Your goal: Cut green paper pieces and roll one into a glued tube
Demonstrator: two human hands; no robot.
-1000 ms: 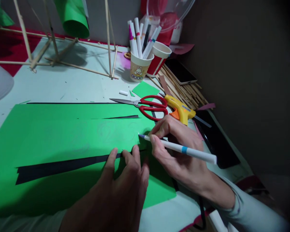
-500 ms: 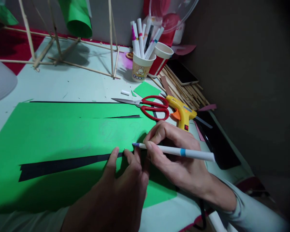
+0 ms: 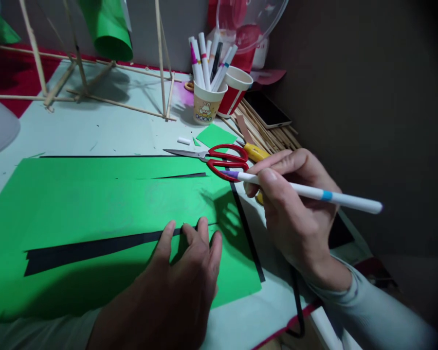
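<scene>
My right hand (image 3: 295, 209) grips a white marker (image 3: 336, 198) with a blue band, its purple tip raised above the right edge of the green paper (image 3: 95, 204). My left hand (image 3: 190, 262) lies with fingers spread on that paper, fingertips at a black strip (image 3: 69, 253) that tapers to the right. Faint drawn lines show on the green sheet above the strip. Red-handled scissors (image 3: 222, 158) lie on the sheet's upper right corner, just behind the marker tip. A yellow glue gun (image 3: 254, 151) is partly hidden by my right hand.
A rabbit-print paper cup (image 3: 204, 111) holds several markers beside a red-and-white cup (image 3: 237, 90). Thin wooden sticks (image 3: 263, 131) lie under a phone (image 3: 268, 108). At the back left stands a stick frame (image 3: 160, 63) with a green paper tube (image 3: 109, 34). A green scrap (image 3: 216, 136) lies behind the scissors.
My right hand has lifted the marker off the green paper and moved up and to the right. The left hand stays pressed on the sheet. The view has shifted slightly.
</scene>
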